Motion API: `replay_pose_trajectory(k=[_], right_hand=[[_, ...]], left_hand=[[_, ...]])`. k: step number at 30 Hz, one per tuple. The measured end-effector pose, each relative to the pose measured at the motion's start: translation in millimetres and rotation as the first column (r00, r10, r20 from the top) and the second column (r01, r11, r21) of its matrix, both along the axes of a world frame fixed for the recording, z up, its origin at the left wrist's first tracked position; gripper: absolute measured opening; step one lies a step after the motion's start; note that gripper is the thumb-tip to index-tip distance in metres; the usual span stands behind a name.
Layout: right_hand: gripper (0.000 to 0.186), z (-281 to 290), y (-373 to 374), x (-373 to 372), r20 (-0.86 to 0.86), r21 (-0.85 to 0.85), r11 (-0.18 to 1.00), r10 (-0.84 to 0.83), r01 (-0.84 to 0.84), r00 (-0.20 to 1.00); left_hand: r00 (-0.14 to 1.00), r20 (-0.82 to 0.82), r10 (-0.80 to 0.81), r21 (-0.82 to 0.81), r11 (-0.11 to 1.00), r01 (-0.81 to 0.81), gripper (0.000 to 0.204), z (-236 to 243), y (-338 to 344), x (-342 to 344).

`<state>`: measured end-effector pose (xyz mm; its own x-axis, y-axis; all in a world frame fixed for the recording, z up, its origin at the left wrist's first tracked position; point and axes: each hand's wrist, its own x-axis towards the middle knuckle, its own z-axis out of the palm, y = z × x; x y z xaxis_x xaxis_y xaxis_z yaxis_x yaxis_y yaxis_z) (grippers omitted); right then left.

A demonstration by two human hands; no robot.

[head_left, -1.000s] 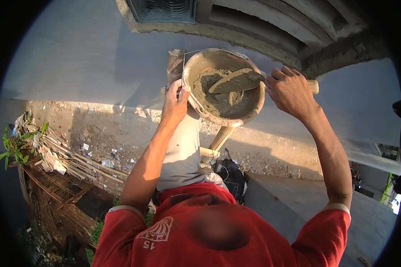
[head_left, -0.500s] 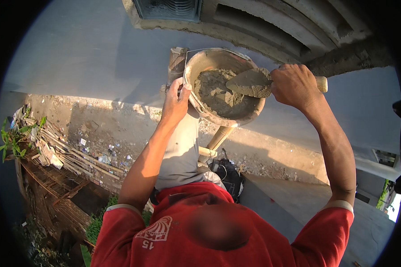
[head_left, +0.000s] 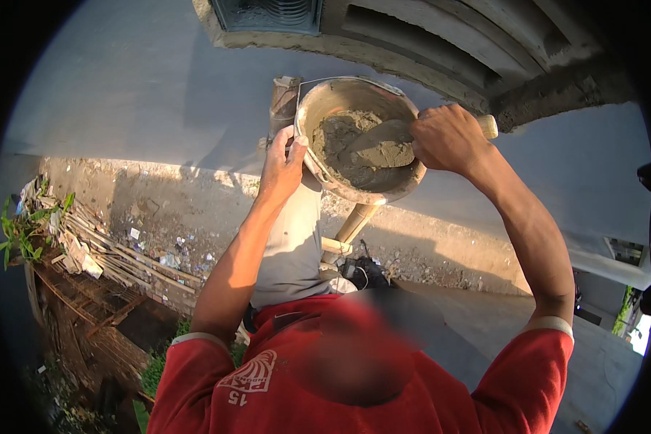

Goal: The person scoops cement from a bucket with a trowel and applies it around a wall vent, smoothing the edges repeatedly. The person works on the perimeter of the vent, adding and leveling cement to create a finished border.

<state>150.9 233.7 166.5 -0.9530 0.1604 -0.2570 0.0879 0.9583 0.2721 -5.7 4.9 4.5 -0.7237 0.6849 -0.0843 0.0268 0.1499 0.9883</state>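
My left hand (head_left: 282,163) grips the left rim of a round bucket (head_left: 394,101), thumb on top and fingers closed around the edge. Grey wet mortar (head_left: 333,141) lies in the bucket's bottom. My right hand (head_left: 450,137) is wrapped around the wooden handle of a trowel (head_left: 380,145), whose light end sticks out past the fist. The mortar-coated blade reaches into the bucket, with a lump of mortar on it. Where the blade's tip meets the mortar is hard to make out.
Bamboo poles (head_left: 356,222) stand under and beside the bucket. A grey wall (head_left: 145,94) rises ahead, with a concrete ledge (head_left: 405,43) at the upper right. Far below lie littered ground (head_left: 173,210), stacked poles (head_left: 123,253) and a rusty roof (head_left: 98,296).
My right hand has moved left and the trowel blade has gone deeper into the bucket, now carrying a lump of mortar. My left hand stays on the rim.
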Motion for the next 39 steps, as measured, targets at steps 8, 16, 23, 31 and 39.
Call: replay_pose_trajectory(k=[8, 16, 23, 31, 39], right_hand=[[0.023, -4.3, 10.0, 8.1, -0.009, -0.199, 0.98, -0.012, 0.009, 1.0], [0.034, -28.5, 48.1, 55.1, 0.025, -0.638, 0.743, -0.244, 0.203, 0.97], [0.039, -3.0, 43.9, 101.6, -0.124, -0.718, 0.656, -0.449, 0.232, 0.885], [0.034, 84.5, 21.6, 130.2, -0.181, -0.59, 0.756, -0.465, 0.283, 0.867], [0.032, 93.5, 7.7, 156.5, 0.077, -0.461, 0.721, -0.548, 0.517, 0.833]], left_hand=[[1.0, -0.022, -0.016, -0.004, 1.0, 0.016, 0.039, -4.1, -0.5, -3.9], [0.999, -0.049, 0.02, 0.027, 0.999, -0.018, 0.038, -10.8, 2.3, -2.1], [0.989, -0.039, 0.145, 0.024, 0.989, -0.144, 0.052, -35.2, 7.4, -0.1], [0.997, 0.069, 0.019, 0.017, 1.0, -0.02, 0.041, -26.6, 0.4, -5.5], [0.997, 0.072, 0.024, 0.201, 0.979, -0.038, 0.042, -38.9, 3.9, -3.2]])
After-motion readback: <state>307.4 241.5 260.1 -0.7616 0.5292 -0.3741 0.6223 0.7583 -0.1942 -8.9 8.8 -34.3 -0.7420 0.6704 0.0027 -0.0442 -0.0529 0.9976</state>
